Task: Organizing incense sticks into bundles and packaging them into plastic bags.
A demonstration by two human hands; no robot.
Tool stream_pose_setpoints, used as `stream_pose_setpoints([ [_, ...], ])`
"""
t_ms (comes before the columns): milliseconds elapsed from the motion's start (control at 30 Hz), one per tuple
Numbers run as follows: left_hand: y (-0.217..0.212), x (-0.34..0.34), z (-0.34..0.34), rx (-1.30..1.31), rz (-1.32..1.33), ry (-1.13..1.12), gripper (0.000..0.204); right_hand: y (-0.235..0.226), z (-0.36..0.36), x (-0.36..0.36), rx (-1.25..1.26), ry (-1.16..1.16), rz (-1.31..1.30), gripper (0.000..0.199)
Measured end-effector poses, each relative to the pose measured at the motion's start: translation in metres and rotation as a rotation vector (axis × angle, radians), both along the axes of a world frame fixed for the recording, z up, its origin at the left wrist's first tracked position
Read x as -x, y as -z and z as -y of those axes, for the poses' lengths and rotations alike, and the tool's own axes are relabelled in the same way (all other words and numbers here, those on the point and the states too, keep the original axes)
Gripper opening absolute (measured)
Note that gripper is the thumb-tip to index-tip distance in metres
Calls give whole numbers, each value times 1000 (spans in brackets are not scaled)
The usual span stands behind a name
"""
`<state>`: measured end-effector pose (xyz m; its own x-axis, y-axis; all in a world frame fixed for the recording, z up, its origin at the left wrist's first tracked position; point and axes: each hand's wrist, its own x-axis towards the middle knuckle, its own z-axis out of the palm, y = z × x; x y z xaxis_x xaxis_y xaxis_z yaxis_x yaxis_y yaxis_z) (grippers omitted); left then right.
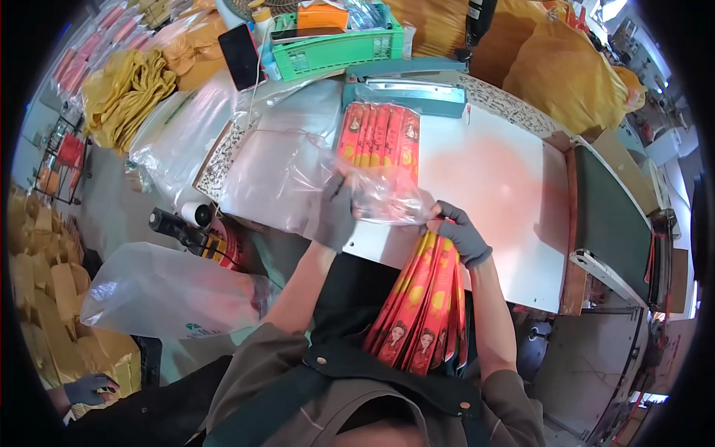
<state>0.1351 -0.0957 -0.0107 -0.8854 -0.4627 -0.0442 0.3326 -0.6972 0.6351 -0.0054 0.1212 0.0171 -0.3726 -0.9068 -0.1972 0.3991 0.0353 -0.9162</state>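
My left hand [337, 216], in a grey fingerless glove, is closed on the left side of a clear plastic bag [398, 203]. The bag lies partly over a row of long red and yellow printed packets [380, 134] set side by side on the white tabletop [491, 171]. My right hand [460, 235], gloved alike, grips the top of a fanned bunch of similar long red packets [424, 298]. They hang down toward my lap, over the table's front edge. The right fingertips also touch the bag's right corner.
Behind the row stands a teal bar sealer [406, 97], with a green crate [339, 52] beyond it. A stack of clear bags [279, 164] lies at left, a phone [242, 56] farther back. Another person's gloved hand [91, 389] shows at lower left. Wooden edging [573, 223] bounds the right.
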Motion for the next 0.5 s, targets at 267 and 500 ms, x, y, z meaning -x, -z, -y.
stream_pose_setpoints([
  [267, -38, 4, -104, 1458, -181, -249, 19, -10, -9, -16, 338, 112, 205, 76],
  [500, 7, -77, -128, 1441, -30, -25, 43, 53, -116, -103, 34, 259, -349, 73],
])
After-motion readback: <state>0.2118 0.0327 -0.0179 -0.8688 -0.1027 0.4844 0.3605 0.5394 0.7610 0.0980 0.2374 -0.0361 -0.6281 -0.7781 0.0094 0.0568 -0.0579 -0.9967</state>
